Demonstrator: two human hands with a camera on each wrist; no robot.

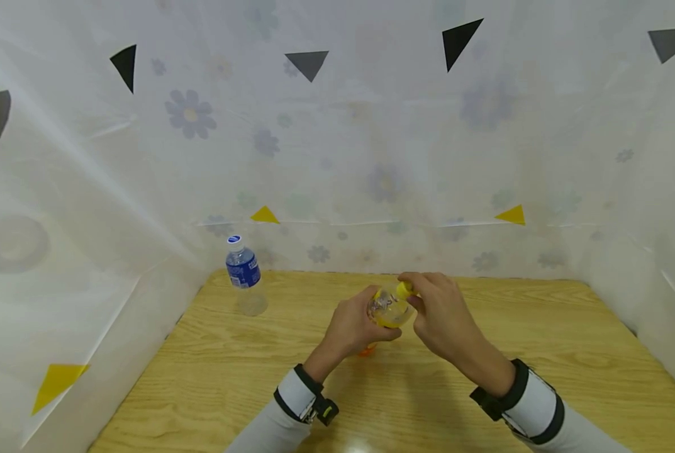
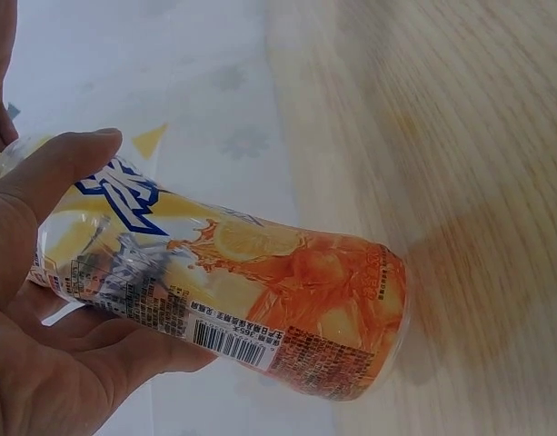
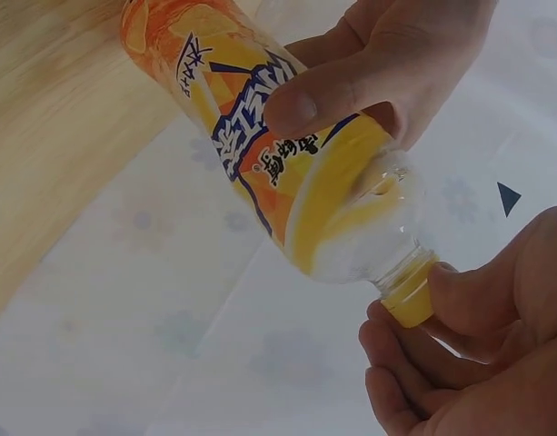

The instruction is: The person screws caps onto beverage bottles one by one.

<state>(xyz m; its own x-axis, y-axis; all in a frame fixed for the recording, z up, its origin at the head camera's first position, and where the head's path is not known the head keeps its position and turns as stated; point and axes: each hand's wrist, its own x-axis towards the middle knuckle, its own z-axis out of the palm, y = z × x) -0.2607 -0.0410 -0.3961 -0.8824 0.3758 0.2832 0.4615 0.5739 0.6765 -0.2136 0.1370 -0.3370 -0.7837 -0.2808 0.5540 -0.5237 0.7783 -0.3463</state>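
Note:
A clear plastic drink bottle [image 3: 260,136] with a yellow and orange label is held tilted over the table. My left hand [image 1: 353,322] grips it round the body, thumb on one side and fingers on the other. The lower label, with its printed ice and lemon, shows in the left wrist view, where the bottle [image 2: 296,291] has its base close to the tabletop. My right hand [image 1: 441,318] pinches the yellow cap [image 3: 410,295] between thumb and fingers. The cap sits at the bottle's neck. No liquid is visible in its clear shoulder.
A second clear bottle [image 1: 243,274] with a blue label and white cap stands upright at the table's back left. The wooden table [image 1: 201,384] is enclosed by pale floral sheeting [image 1: 337,157] at the back and sides.

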